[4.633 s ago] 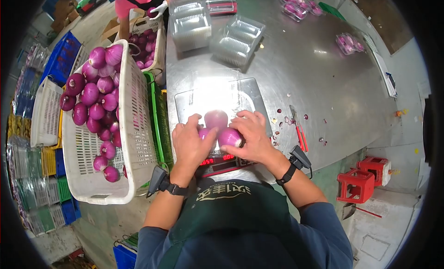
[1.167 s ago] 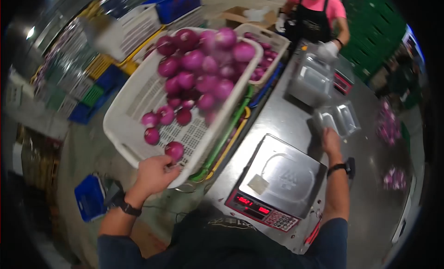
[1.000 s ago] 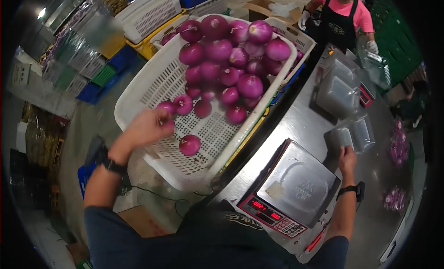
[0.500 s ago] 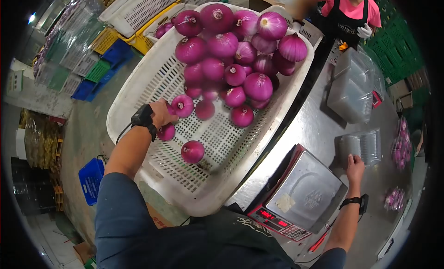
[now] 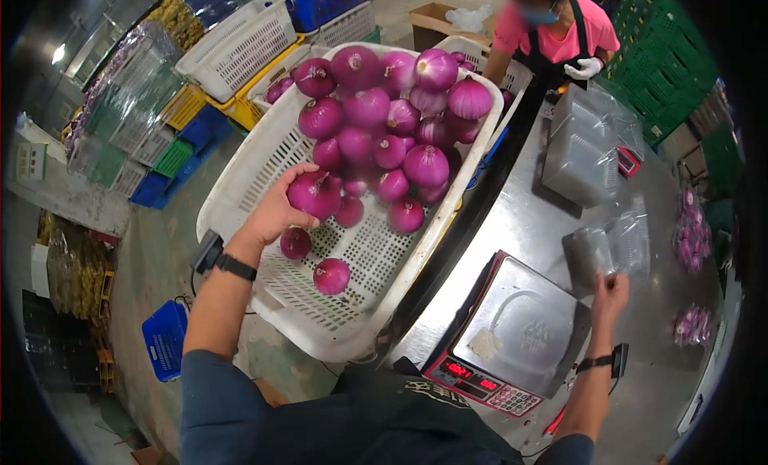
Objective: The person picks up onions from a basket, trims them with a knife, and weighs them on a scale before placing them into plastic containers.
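Note:
My left hand [image 5: 274,210] is wrapped round a large purple onion [image 5: 314,194], over the left part of a white slotted basket [image 5: 232,202]. A heap of purple onions [image 5: 366,107] fills the basket's far end; a small one [image 5: 295,243] and another onion [image 5: 331,276] lie nearer me. My right hand [image 5: 611,295] pinches the near edge of a clear plastic tray [image 5: 628,237], which is lifted at a tilt beside other clear trays [image 5: 590,249] on the metal table. Between the basket and my right hand stands a scale [image 5: 520,325] with red lit digits.
A stack of clear trays [image 5: 580,145] stands farther up the metal table [image 5: 512,217]. Wrapped onion packs [image 5: 691,325] lie at the right. Across the table is a person [image 5: 556,37] in a pink shirt and dark apron. Crates [image 5: 240,45] are piled behind the basket.
My left hand now holds a large onion up from the basket. My right hand has raised a clear tray from the others. The view has shifted, showing more of the person opposite.

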Action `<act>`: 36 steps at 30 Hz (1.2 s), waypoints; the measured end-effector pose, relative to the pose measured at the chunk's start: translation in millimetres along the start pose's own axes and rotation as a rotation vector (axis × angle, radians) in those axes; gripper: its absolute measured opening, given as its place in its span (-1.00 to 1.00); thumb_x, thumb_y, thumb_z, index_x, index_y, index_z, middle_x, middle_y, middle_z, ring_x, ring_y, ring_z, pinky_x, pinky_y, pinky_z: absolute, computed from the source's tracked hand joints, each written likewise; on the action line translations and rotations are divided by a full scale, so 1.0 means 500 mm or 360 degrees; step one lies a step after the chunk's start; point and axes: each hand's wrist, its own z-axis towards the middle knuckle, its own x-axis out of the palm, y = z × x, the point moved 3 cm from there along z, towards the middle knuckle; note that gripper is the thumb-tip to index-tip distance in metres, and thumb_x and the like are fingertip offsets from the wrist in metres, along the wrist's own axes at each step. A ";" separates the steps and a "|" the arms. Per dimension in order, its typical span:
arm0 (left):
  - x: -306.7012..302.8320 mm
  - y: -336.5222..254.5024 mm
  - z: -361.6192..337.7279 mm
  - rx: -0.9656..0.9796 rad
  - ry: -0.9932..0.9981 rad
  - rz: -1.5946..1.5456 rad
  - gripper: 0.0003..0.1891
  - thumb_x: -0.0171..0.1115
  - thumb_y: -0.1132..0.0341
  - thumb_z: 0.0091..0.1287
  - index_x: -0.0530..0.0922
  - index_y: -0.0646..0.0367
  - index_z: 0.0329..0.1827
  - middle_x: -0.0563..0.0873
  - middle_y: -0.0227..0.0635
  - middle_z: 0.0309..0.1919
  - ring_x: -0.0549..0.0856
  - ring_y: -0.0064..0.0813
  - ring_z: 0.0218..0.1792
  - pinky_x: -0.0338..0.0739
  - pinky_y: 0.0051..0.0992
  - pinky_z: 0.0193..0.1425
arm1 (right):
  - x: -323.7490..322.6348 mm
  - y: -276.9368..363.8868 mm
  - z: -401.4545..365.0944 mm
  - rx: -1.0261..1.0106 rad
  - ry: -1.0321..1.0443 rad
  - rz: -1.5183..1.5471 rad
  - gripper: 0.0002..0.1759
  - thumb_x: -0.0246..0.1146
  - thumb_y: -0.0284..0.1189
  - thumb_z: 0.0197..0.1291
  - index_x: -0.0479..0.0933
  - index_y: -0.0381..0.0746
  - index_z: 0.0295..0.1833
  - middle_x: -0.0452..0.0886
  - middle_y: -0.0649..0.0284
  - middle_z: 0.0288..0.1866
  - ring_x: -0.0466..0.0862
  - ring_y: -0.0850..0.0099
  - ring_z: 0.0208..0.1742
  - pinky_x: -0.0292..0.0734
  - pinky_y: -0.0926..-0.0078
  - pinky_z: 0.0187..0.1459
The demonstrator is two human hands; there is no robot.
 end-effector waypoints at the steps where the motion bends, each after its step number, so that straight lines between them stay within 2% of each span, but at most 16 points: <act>1: 0.022 -0.019 -0.021 0.0022 0.0006 0.0004 0.03 0.59 0.67 -0.23 0.42 0.02 0.47 0.64 -0.37 0.23 0.64 -0.37 0.28 0.56 -0.33 0.41 | -0.044 0.052 -0.030 -0.0126 0.0063 0.0007 -0.61 0.58 -0.43 0.09 0.43 -0.29 -0.43 0.46 0.14 -0.46 0.47 0.21 -0.40 0.40 0.25 -0.30; 7: 0.168 -0.115 -0.150 0.0369 0.0207 -0.0670 0.11 0.65 0.62 -0.24 0.35 0.05 0.54 0.56 -0.32 0.35 0.58 -0.33 0.37 0.45 -0.28 0.56 | -0.150 0.207 -0.307 -0.0511 0.1100 0.0064 -0.61 0.64 -0.37 -0.11 0.51 -0.24 -0.38 0.58 0.06 -0.35 0.59 0.01 -0.28 0.52 0.16 -0.23; 10: 0.248 -0.132 -0.193 0.0372 0.0352 -0.0941 0.12 0.67 0.61 -0.22 0.32 0.08 0.55 0.53 -0.26 0.39 0.57 -0.26 0.40 0.44 -0.24 0.58 | -0.227 0.334 -0.348 -0.0661 0.0862 0.0203 -0.67 0.62 -0.39 -0.07 0.61 -0.23 -0.26 0.63 0.09 -0.27 0.63 0.06 -0.25 0.57 0.20 -0.15; 12: 0.307 -0.148 -0.223 0.0353 0.0462 -0.1118 0.08 0.65 0.53 -0.15 0.31 0.11 0.57 0.53 -0.19 0.40 0.57 -0.19 0.41 0.45 -0.19 0.57 | -0.265 0.325 -0.368 -0.0474 0.0664 0.0363 -0.67 0.60 -0.40 -0.03 0.64 -0.24 -0.19 0.65 0.10 -0.24 0.65 0.08 -0.20 0.58 0.19 -0.12; 15: 0.391 -0.154 -0.266 0.0143 0.0716 -0.1537 0.05 0.65 0.34 -0.06 0.29 0.13 0.59 0.52 -0.12 0.41 0.57 -0.14 0.41 0.45 -0.17 0.56 | -0.298 0.185 -0.426 0.0234 0.0308 0.0387 -0.67 0.54 -0.36 0.12 0.66 -0.27 -0.06 0.69 0.08 -0.14 0.68 0.10 -0.09 0.61 0.22 -0.02; 16: 0.416 -0.142 -0.274 0.0165 0.0827 -0.1503 -0.03 0.55 0.11 0.13 0.27 0.15 0.61 0.57 -0.04 0.35 0.64 -0.02 0.31 0.63 -0.15 0.36 | -0.306 0.113 -0.448 0.0497 0.0222 0.0279 -0.66 0.53 -0.35 0.15 0.67 -0.29 -0.03 0.70 0.05 -0.10 0.69 0.08 -0.08 0.61 0.21 0.01; 17: 0.440 -0.130 -0.282 0.0134 0.0862 -0.1501 -0.03 0.55 0.11 0.13 0.27 0.15 0.61 0.57 -0.04 0.35 0.64 -0.02 0.31 0.63 -0.15 0.36 | -0.313 0.030 -0.479 0.0533 0.0133 0.0092 -0.64 0.51 -0.35 0.16 0.67 -0.31 0.01 0.71 0.00 -0.06 0.69 0.04 -0.04 0.60 0.17 0.05; 20: 0.516 -0.107 -0.302 -0.0202 0.1044 -0.2126 -0.15 0.23 -0.22 0.41 0.30 0.17 0.60 0.64 0.21 0.28 0.80 0.10 -0.08 0.77 -0.19 -0.19 | -0.312 -0.184 -0.596 0.0572 0.0057 -0.0502 -0.59 0.48 -0.36 0.20 0.65 -0.34 0.11 0.70 -0.08 0.00 0.68 -0.03 0.04 0.58 0.07 0.12; 21: 0.533 -0.106 -0.307 -0.0204 0.1048 -0.2128 -0.15 0.23 -0.22 0.41 0.30 0.17 0.60 0.64 0.21 0.28 0.80 0.10 -0.08 0.77 -0.19 -0.19 | -0.317 -0.216 -0.619 0.0545 0.0076 -0.0900 -0.56 0.45 -0.37 0.22 0.64 -0.35 0.16 0.70 -0.11 0.01 0.67 -0.07 0.07 0.56 0.01 0.15; 22: 0.549 -0.104 -0.314 -0.0343 0.1132 -0.2202 -0.13 0.17 -0.31 0.42 0.31 0.15 0.61 0.60 0.24 0.31 0.78 0.09 -0.05 0.77 -0.18 -0.17 | -0.318 -0.237 -0.632 0.0890 0.0619 -0.0860 -0.51 0.43 -0.33 0.23 0.61 -0.35 0.21 0.69 -0.11 0.00 0.65 -0.12 0.09 0.53 -0.05 0.16; 24: 0.572 -0.083 -0.325 -0.0509 0.1182 -0.2271 -0.05 0.04 -0.48 0.42 0.34 0.14 0.60 0.60 0.27 0.32 0.76 0.09 -0.04 0.77 -0.18 -0.13 | -0.308 -0.259 -0.684 0.0802 0.0412 -0.0775 -0.49 0.45 -0.30 0.21 0.63 -0.32 0.21 0.70 -0.11 0.03 0.64 -0.11 0.12 0.52 -0.04 0.21; 25: 0.580 -0.083 -0.330 -0.0509 0.1179 -0.2269 -0.05 0.04 -0.48 0.42 0.34 0.14 0.60 0.60 0.27 0.32 0.76 0.09 -0.04 0.77 -0.18 -0.13 | -0.308 -0.256 -0.694 0.0713 0.0193 -0.0686 -0.48 0.47 -0.26 0.19 0.64 -0.29 0.21 0.71 -0.11 0.06 0.64 -0.10 0.16 0.50 -0.02 0.26; 29: 0.615 -0.084 -0.347 -0.0593 0.1122 -0.2251 -0.07 0.05 -0.46 0.43 0.36 0.16 0.57 0.61 0.24 0.31 0.75 0.13 0.06 0.78 -0.10 -0.01 | -0.306 -0.285 -0.697 0.0783 0.0143 -0.0585 -0.52 0.46 -0.32 0.15 0.66 -0.31 0.16 0.73 -0.13 -0.02 0.68 -0.11 0.05 0.56 -0.01 0.15; 31: 0.627 -0.087 -0.353 -0.0572 0.1068 -0.2209 -0.08 0.05 -0.46 0.43 0.36 0.16 0.56 0.61 0.23 0.32 0.74 0.15 0.10 0.78 -0.07 0.04 | -0.304 -0.303 -0.689 0.0989 0.0274 -0.0459 -0.64 0.37 -0.45 0.15 0.66 -0.35 0.06 0.73 0.01 -0.25 0.74 0.07 -0.22 0.64 0.12 -0.09; 34: 0.636 -0.095 -0.357 -0.0481 0.0978 -0.2066 -0.11 0.22 -0.35 0.39 0.34 0.14 0.58 0.60 0.18 0.32 0.71 0.19 0.18 0.75 0.01 0.15 | -0.300 -0.343 -0.701 0.1294 0.0194 0.0069 -0.79 0.29 -0.51 0.17 0.64 -0.34 -0.08 0.67 0.19 -0.41 0.68 0.32 -0.41 0.60 0.31 -0.30; 36: 0.641 -0.099 -0.368 -0.0316 0.0989 -0.1873 -0.12 0.44 -0.05 0.26 0.32 0.09 0.60 0.56 0.14 0.36 0.67 0.21 0.25 0.70 0.11 0.23 | -0.335 -0.265 -0.672 0.1383 0.0038 0.0404 -0.82 0.28 -0.50 0.17 0.63 -0.33 -0.13 0.64 0.25 -0.44 0.64 0.42 -0.41 0.56 0.40 -0.30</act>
